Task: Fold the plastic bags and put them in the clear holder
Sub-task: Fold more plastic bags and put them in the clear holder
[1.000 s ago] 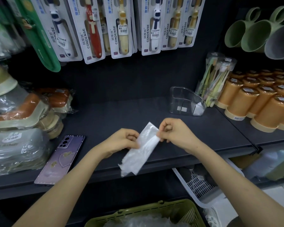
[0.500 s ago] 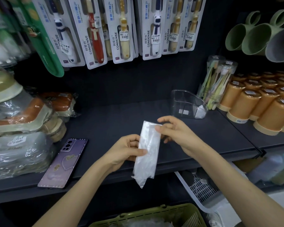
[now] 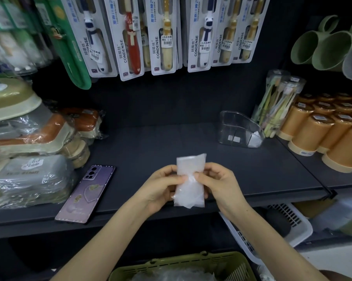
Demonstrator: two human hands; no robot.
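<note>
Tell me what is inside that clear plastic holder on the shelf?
Inside the clear plastic holder, a whitish folded piece sits at its right end, perhaps a bag. Two pale patches show low down; on its wall or inside, I cannot tell.

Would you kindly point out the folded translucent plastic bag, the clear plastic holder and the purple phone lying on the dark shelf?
folded translucent plastic bag [image 3: 189, 193]: head view, its lower middle.
clear plastic holder [image 3: 231, 126]: head view, its front wall.
purple phone [image 3: 85, 193]: head view, middle of its back.
</note>
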